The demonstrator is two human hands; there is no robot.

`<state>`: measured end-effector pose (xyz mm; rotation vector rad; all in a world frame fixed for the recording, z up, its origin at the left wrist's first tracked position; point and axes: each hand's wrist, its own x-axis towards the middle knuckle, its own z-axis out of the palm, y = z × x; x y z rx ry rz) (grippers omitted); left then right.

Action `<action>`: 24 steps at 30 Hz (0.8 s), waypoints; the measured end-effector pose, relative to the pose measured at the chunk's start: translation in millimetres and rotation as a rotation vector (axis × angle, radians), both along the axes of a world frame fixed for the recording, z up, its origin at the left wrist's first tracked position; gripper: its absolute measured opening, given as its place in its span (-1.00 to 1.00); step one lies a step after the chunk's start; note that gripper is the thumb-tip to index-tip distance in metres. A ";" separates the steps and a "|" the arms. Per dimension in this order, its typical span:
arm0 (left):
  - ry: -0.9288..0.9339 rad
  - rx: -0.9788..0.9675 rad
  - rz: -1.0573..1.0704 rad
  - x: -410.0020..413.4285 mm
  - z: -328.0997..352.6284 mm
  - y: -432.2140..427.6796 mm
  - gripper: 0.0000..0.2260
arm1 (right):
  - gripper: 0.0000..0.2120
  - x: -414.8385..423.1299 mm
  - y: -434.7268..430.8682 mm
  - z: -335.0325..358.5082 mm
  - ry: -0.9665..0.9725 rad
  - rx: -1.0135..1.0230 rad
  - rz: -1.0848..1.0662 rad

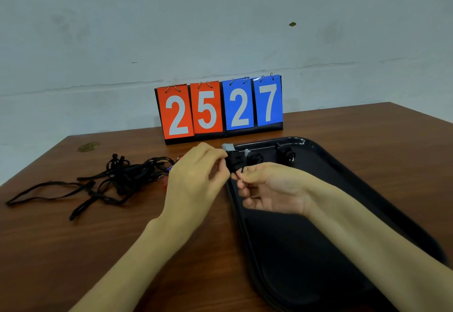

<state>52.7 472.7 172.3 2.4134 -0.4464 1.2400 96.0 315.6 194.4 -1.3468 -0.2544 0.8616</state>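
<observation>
My left hand [196, 179] and my right hand [267, 186] meet over the near-left corner of a black tray [343, 177]. Between their fingertips they pinch a small bundled black lanyard [235, 163]; a metal ring at its end shows by my right fingers. Two more bundled black lanyards, one [255, 158] and another [286, 155], lie at the tray's far end. A tangled heap of loose black lanyards [117, 179] lies on the wooden table to the left, partly hidden behind my left hand.
A flip scoreboard [220, 108] reading 25 in red and 27 in blue stands at the table's far edge against a grey wall. The brown table [73, 238] stretches left and front. A small red and blue bit peeks out behind my left hand.
</observation>
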 end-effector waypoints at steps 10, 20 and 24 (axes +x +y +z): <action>0.447 -0.656 -0.346 -1.9 16.3 -7.2 -0.90 | -0.81 2.4 -2.9 2.0 -0.016 -0.005 -0.015; 0.511 -0.554 -0.360 -0.4 16.6 -7.2 -0.92 | -0.81 1.5 -1.5 0.3 0.023 0.012 -0.015; 0.424 -0.572 -0.305 0.8 15.3 -3.2 -0.88 | -0.78 4.0 -4.0 1.5 0.010 0.011 -0.025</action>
